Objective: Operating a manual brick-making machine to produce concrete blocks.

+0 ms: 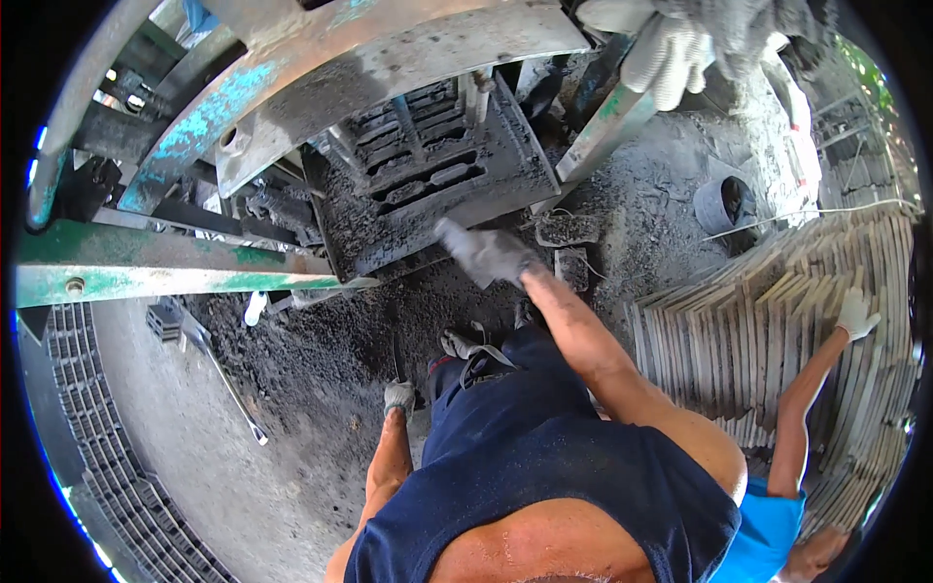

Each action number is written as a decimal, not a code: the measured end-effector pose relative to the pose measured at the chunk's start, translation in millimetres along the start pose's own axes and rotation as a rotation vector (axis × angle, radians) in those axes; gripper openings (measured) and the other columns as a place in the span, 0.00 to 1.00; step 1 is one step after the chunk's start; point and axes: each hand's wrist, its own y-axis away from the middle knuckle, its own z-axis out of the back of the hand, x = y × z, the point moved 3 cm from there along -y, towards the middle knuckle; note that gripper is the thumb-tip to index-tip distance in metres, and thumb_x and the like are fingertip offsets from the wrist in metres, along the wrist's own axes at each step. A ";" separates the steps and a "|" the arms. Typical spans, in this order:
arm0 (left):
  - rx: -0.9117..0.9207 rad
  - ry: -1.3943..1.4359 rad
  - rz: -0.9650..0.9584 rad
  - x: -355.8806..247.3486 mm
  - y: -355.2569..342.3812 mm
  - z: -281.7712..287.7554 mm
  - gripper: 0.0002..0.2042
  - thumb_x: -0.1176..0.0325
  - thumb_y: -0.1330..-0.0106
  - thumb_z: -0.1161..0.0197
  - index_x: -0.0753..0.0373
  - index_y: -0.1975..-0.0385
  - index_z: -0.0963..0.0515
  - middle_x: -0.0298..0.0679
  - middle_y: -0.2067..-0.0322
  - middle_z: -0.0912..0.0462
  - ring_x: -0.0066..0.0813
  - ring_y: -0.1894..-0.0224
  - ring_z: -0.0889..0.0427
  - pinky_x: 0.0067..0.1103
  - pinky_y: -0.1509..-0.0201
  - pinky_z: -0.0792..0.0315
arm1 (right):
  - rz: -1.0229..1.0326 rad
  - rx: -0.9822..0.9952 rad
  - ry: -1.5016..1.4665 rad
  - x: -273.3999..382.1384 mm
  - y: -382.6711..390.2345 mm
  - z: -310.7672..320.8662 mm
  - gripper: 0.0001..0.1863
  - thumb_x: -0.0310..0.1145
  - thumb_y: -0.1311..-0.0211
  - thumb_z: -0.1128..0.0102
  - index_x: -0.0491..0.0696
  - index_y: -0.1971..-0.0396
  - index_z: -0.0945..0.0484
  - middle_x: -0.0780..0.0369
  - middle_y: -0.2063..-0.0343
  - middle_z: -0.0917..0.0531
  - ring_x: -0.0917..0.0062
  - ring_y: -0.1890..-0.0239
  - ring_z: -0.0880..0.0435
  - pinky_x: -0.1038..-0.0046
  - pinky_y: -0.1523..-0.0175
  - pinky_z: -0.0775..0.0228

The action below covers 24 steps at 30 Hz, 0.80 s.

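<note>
My right hand (486,255), in a dirty grey glove, stretches toward the front edge of a metal mould tray (525,170), with fingers extended. The tray sits inside the machine, strewn with dark gritty mix around long slots. Low beside my legs, my left hand (398,396), in a pale dusty glove, is closed on a thin dark rod (396,355) that rises from it.
A painted steel frame (165,257) surrounds the tray. A shovel (228,389) lies left on gritty floor, near rows of blocks (117,428). At right stand a bucket (714,209), stacked boards (729,340) and a co-worker's gloved hand (855,316) on them. Gloves (666,63) hang above.
</note>
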 end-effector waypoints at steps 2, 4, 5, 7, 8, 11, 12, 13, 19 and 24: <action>-0.044 -0.011 -0.141 -14.5 -19.7 3.8 0.13 0.62 0.39 0.42 0.66 0.64 0.19 0.41 0.75 0.16 0.33 0.71 0.15 0.28 0.69 0.25 | 0.384 -0.323 -0.136 -7.2 -17.0 -31.6 0.15 0.36 0.44 0.42 0.47 0.57 0.21 0.51 0.71 0.17 0.60 0.67 0.15 0.62 0.65 0.24; -0.128 0.008 -0.341 -12.4 -30.7 7.1 0.13 0.64 0.37 0.44 0.67 0.62 0.19 0.41 0.75 0.16 0.32 0.70 0.16 0.27 0.67 0.26 | 0.261 -0.278 -0.090 0.5 -16.6 -34.3 0.16 0.33 0.46 0.40 0.46 0.56 0.20 0.51 0.71 0.16 0.63 0.68 0.15 0.65 0.64 0.23; -0.129 -0.077 -0.391 -54.3 -10.7 8.7 0.15 0.66 0.36 0.46 0.66 0.54 0.21 0.42 0.72 0.15 0.32 0.67 0.15 0.29 0.65 0.26 | 0.029 -0.219 -0.305 -10.3 -2.0 -21.0 0.16 0.34 0.46 0.39 0.44 0.57 0.20 0.55 0.71 0.16 0.68 0.69 0.16 0.66 0.63 0.25; -0.247 -0.096 -0.661 -121.5 54.7 23.4 0.18 0.65 0.34 0.48 0.63 0.46 0.25 0.46 0.69 0.15 0.37 0.64 0.15 0.31 0.63 0.26 | -0.185 -0.134 -0.529 -22.4 16.9 -10.3 0.16 0.34 0.45 0.38 0.42 0.58 0.19 0.59 0.72 0.15 0.72 0.69 0.17 0.67 0.62 0.26; -0.259 0.000 -0.830 -133.9 64.9 21.0 0.19 0.65 0.34 0.48 0.62 0.44 0.27 0.49 0.68 0.15 0.41 0.64 0.15 0.32 0.63 0.25 | -0.233 -0.082 -0.520 -24.3 23.0 -8.3 0.16 0.34 0.46 0.38 0.42 0.58 0.19 0.61 0.72 0.15 0.75 0.69 0.18 0.68 0.62 0.26; -0.267 -0.075 -0.948 -196.0 108.6 11.1 0.21 0.66 0.35 0.46 0.64 0.43 0.29 0.52 0.67 0.16 0.49 0.65 0.16 0.34 0.63 0.24 | -0.209 0.061 -0.501 -15.7 35.2 -7.6 0.17 0.35 0.47 0.37 0.42 0.58 0.19 0.61 0.72 0.15 0.77 0.69 0.18 0.70 0.62 0.26; -0.258 -0.247 -0.897 -218.2 119.7 6.5 0.21 0.67 0.36 0.45 0.66 0.44 0.28 0.53 0.67 0.16 0.52 0.66 0.16 0.36 0.63 0.23 | -0.136 0.142 -0.495 -9.1 38.5 -8.5 0.17 0.35 0.47 0.37 0.42 0.57 0.19 0.60 0.71 0.15 0.75 0.69 0.18 0.70 0.61 0.26; -0.274 -0.241 -0.889 -232.5 118.3 0.2 0.21 0.67 0.36 0.45 0.66 0.44 0.28 0.53 0.67 0.16 0.52 0.66 0.16 0.36 0.63 0.23 | 0.003 0.086 -0.370 -4.3 39.0 -11.4 0.17 0.34 0.47 0.38 0.42 0.58 0.18 0.57 0.70 0.14 0.76 0.69 0.16 0.70 0.62 0.24; -0.287 -0.330 -0.632 -234.2 56.5 -1.5 0.16 0.66 0.37 0.47 0.62 0.50 0.24 0.57 0.70 0.18 0.53 0.66 0.17 0.38 0.62 0.22 | -0.035 -0.069 -0.546 -39.5 63.7 13.9 0.16 0.33 0.42 0.38 0.39 0.57 0.20 0.59 0.66 0.14 0.76 0.63 0.17 0.71 0.56 0.26; 0.017 0.510 -0.380 -208.6 63.0 -5.6 0.12 0.60 0.30 0.44 0.62 0.58 0.26 0.36 0.75 0.19 0.29 0.80 0.19 0.27 0.79 0.22 | -0.041 -0.231 -0.392 -53.1 75.5 73.3 0.15 0.35 0.37 0.41 0.42 0.54 0.22 0.61 0.67 0.15 0.77 0.65 0.20 0.72 0.58 0.28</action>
